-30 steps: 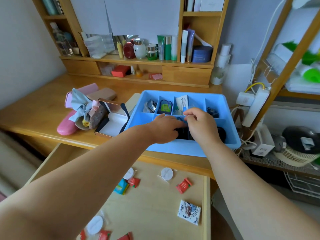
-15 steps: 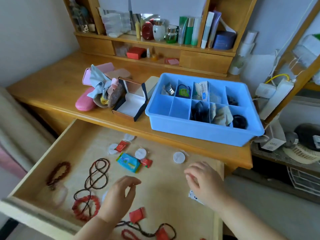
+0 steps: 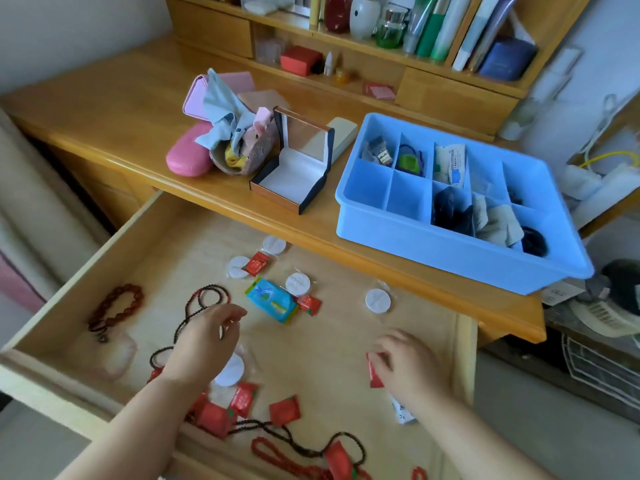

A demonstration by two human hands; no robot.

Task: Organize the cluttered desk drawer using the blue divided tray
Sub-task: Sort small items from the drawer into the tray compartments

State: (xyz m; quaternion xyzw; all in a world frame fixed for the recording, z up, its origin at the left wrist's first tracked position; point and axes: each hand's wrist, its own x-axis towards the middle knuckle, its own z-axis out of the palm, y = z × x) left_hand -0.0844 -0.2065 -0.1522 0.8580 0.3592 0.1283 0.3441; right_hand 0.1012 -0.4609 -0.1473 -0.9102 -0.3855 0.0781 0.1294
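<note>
Head view: the open drawer (image 3: 162, 237) holds a brown bead bracelet (image 3: 116, 311) at its left, then a dark bead necklace (image 3: 204, 303). The left hand (image 3: 204, 344) hovers over it, fingers loosely curled, holding nothing. Just right lies a blue packet (image 3: 272, 300) among white discs and red sachets. The right hand (image 3: 407, 367) pinches a red sachet (image 3: 374, 372). On the desktop, far right, the blue divided tray (image 3: 450, 258) sits with its long axis slanting down-right, beside an open box (image 3: 294, 171).

Blue divided tray (image 3: 446, 252) on desktop, part-filled; drawer (image 3: 114, 258) open w/ scattered red packets (image 3: 258, 263)
</note>
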